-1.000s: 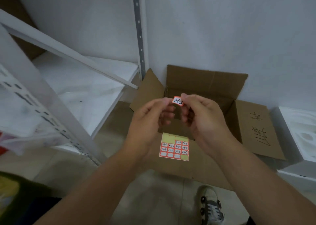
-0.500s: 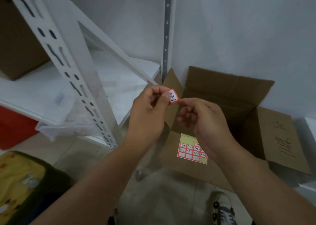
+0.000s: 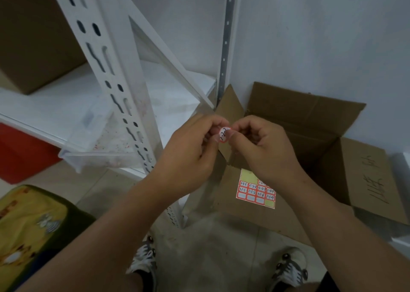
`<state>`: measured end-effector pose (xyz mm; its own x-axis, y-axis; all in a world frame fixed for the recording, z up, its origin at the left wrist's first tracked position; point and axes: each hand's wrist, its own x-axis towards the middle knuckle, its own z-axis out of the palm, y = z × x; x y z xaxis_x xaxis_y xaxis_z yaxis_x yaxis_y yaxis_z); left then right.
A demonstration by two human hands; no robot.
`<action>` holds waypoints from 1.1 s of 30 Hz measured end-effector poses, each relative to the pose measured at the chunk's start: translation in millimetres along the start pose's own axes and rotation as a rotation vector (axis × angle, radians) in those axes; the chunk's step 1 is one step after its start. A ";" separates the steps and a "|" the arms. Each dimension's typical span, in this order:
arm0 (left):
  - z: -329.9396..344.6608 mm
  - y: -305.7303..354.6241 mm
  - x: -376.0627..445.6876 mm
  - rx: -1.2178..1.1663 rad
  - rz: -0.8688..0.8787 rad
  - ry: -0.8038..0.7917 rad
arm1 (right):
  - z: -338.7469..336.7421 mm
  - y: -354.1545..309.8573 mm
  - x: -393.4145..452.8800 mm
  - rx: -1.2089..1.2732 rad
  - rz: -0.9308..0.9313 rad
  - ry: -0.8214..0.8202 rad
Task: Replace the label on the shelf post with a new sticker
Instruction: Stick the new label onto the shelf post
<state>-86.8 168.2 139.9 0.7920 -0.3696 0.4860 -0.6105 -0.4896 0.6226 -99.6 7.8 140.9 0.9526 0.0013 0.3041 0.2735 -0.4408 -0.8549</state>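
Your left hand and right hand both pinch the sticker between them, beside the shelf post; it's small, white, red-edged, handwritten, slightly curled.

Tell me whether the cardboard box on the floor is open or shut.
Open. The cardboard box has its flaps folded outward, its inside is exposed, and the sticker sheet lies on its near flap.

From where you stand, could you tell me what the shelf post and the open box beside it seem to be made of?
The shelf post looks like white-painted metal: a thin angled strip punched with slots and holes, scuffed in places. The open box looks like plain brown corrugated cardboard: matte, with creased flaps and handwriting on one flap.
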 end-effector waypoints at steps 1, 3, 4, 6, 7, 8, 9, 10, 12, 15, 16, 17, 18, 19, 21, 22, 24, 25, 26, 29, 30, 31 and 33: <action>-0.1 0.7 -0.3 -0.018 -0.014 -0.007 | -0.9 -3.0 -0.6 0.047 0.014 -0.008; -0.2 3.5 -0.7 -0.138 -0.115 -0.003 | -1.2 -7.3 -1.3 0.197 0.070 0.001; -0.3 5.3 -0.4 -0.229 -0.187 0.015 | -0.8 -8.8 -1.4 0.282 0.114 0.012; -2.3 8.4 0.9 -0.363 -0.295 0.063 | 1.0 -11.4 -0.3 0.467 0.208 0.019; -3.9 9.7 1.6 -0.403 -0.316 0.073 | 2.0 -12.6 0.8 0.557 0.242 0.016; -5.0 10.9 1.9 -0.445 -0.322 0.075 | 2.9 -14.0 1.8 0.634 0.266 0.013; -6.6 12.3 1.7 -0.492 -0.321 0.076 | 4.0 -15.7 3.0 0.696 0.284 0.006; -7.9 13.2 1.3 -0.531 -0.316 0.085 | 5.3 -17.5 3.8 0.749 0.299 -0.002; -11.4 14.1 -0.2 -0.532 -0.297 0.125 | 9.2 -20.7 4.9 0.823 0.320 -0.027; -17.7 13.4 -4.5 -0.367 -0.242 0.172 | 17.2 -23.2 6.6 0.778 0.296 -0.034; -19.3 13.3 -6.0 -0.292 -0.217 0.178 | 20.0 -23.9 7.0 0.758 0.290 -0.034; -21.0 13.3 -7.3 -0.225 -0.198 0.188 | 22.5 -24.2 7.0 0.745 0.288 -0.037; -22.6 13.7 -8.3 -0.177 -0.186 0.201 | 25.0 -24.7 7.1 0.737 0.290 -0.041; -24.3 13.4 -9.1 -0.137 -0.177 0.217 | 26.4 -24.9 7.0 0.734 0.294 -0.044; -27.9 12.2 -9.6 -0.040 -0.140 0.252 | 28.0 -26.3 8.0 0.771 0.319 -0.058; -29.3 10.7 -9.6 -0.004 -0.125 0.263 | 28.2 -27.4 8.8 0.811 0.334 -0.072; -31.9 8.3 -9.2 -0.009 -0.132 0.273 | 28.0 -30.3 10.4 0.879 0.347 -0.111; -32.7 7.2 -9.1 -0.021 -0.138 0.268 | 28.3 -31.9 10.8 0.890 0.340 -0.128; -33.4 6.9 -8.9 -0.025 -0.135 0.260 | 29.0 -33.5 10.9 0.885 0.327 -0.140; -35.1 8.2 -8.5 -0.029 -0.121 0.233 | 32.9 -36.1 11.5 0.845 0.299 -0.130; -35.5 8.4 -8.5 -0.037 -0.121 0.234 | 34.2 -36.7 12.2 0.837 0.300 -0.119; -35.8 7.9 -8.5 -0.043 -0.123 0.237 | 35.1 -37.0 12.9 0.832 0.302 -0.106; -36.1 6.6 -8.8 -0.043 -0.133 0.248 | 36.6 -37.7 13.6 0.822 0.301 -0.094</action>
<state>-98.0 196.8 161.9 0.8425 -0.0974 0.5298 -0.5050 -0.4848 0.7141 -92.0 57.3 161.9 0.9968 0.0794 0.0125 -0.0163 0.3513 -0.9361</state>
